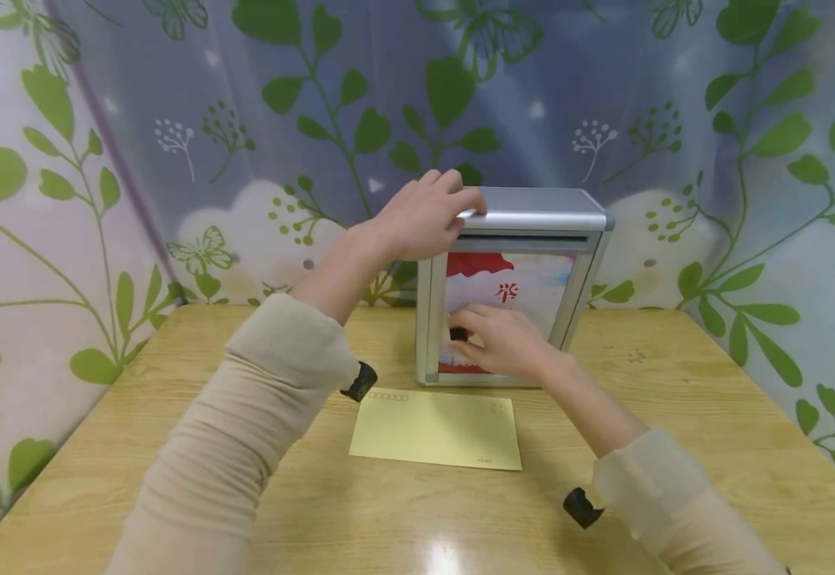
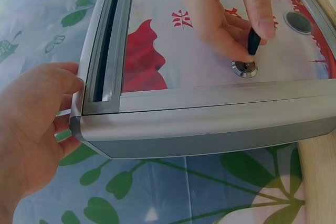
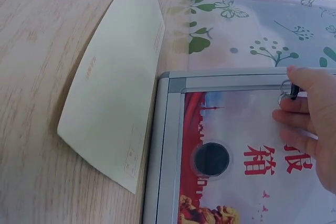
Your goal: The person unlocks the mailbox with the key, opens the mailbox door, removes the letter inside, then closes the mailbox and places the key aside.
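A grey metal letter box (image 1: 597,275) with a slot near its top and a printed front panel stands upright on the table. My left hand (image 1: 425,214) grips its top left corner, fingers curled over the edge in the left wrist view. Low on the panel, my right hand (image 1: 507,339) pinches a key (image 2: 253,41) with a black head. The key's tip is right at the round lock (image 2: 244,68) by the panel's side edge. A ring (image 3: 284,94) hangs from the key in the right wrist view.
A yellow envelope (image 1: 435,431) lies flat on the wooden table (image 1: 676,447), just in front of the box. A round dark window (image 2: 298,22) sits low in the panel. Behind the table hangs a leaf-patterned cloth (image 1: 360,72).
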The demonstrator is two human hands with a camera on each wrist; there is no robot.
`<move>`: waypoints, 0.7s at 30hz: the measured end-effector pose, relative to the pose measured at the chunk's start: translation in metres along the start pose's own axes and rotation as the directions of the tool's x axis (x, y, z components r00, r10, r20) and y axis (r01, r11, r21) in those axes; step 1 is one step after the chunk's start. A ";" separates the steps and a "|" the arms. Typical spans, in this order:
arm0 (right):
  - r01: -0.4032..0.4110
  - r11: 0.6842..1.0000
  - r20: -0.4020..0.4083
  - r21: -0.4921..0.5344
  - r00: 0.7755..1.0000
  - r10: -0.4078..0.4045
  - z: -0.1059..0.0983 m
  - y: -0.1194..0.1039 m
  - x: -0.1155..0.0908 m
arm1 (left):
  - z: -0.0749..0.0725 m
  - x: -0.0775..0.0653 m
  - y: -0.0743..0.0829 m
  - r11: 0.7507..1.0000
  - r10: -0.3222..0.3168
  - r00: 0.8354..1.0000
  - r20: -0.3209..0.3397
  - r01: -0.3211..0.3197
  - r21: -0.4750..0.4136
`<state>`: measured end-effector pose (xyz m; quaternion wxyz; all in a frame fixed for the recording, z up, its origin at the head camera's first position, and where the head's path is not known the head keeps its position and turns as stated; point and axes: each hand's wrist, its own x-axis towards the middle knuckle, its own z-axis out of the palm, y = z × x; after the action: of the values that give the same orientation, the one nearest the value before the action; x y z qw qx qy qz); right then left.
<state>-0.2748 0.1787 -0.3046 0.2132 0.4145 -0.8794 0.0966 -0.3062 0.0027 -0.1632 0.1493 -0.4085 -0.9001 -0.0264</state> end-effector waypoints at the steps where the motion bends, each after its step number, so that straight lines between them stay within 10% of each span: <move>1: 0.006 1.000 0.001 0.009 1.000 -0.006 0.000 0.000 -0.001 | 0.000 0.000 0.000 1.000 -0.002 1.000 0.000 0.002 0.000; 12: 0.046 0.998 0.073 0.052 0.996 -0.050 -0.005 0.007 -0.029 | 0.003 -0.001 0.000 1.000 0.007 0.999 -0.031 -0.006 0.012; 21: -0.122 0.991 0.294 0.059 0.951 0.099 -0.010 0.015 -0.065 | 0.004 -0.001 0.001 1.000 0.010 0.999 -0.050 -0.010 0.014</move>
<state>-0.2468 0.2366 -0.3255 0.0601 0.3823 -0.9186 0.0802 -0.3060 0.0028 -0.1677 0.1747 -0.4112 -0.8941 -0.0299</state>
